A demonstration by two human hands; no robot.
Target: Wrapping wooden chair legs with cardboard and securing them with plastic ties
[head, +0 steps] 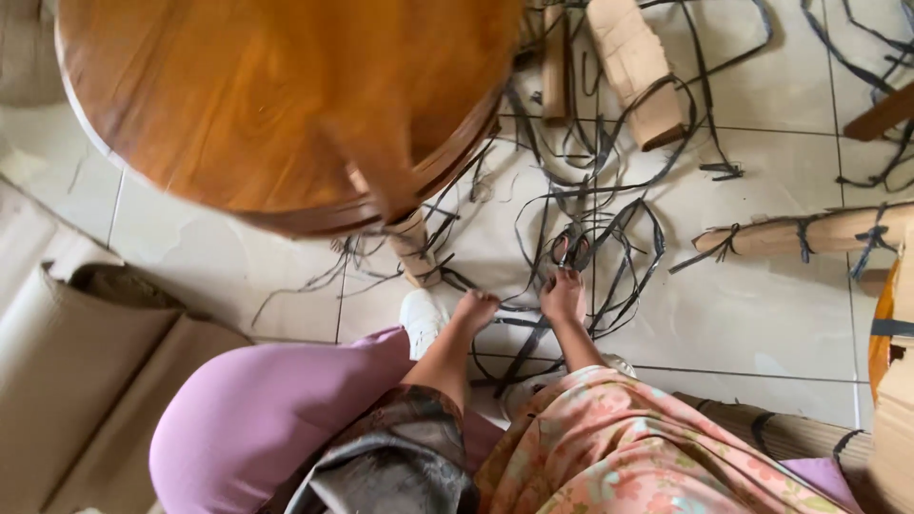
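My floral sleeve [619, 447] hangs nearest as my right hand [564, 295] grips scissors [569, 249] and my left hand [473, 309] pinches black plastic straps [609, 238] tangled on the tiled floor [762, 314]; light, springy, slippery, best held near an end.

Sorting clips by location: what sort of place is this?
Probably a furniture unpacking spot indoors: tiled floor strewn with cut black straps, cardboard wrapping, and a round wooden table.

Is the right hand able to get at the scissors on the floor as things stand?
Probably yes. The right hand is already low over the tiles, just short of the scissors. Only loose black straps lie around them, nothing solid between.
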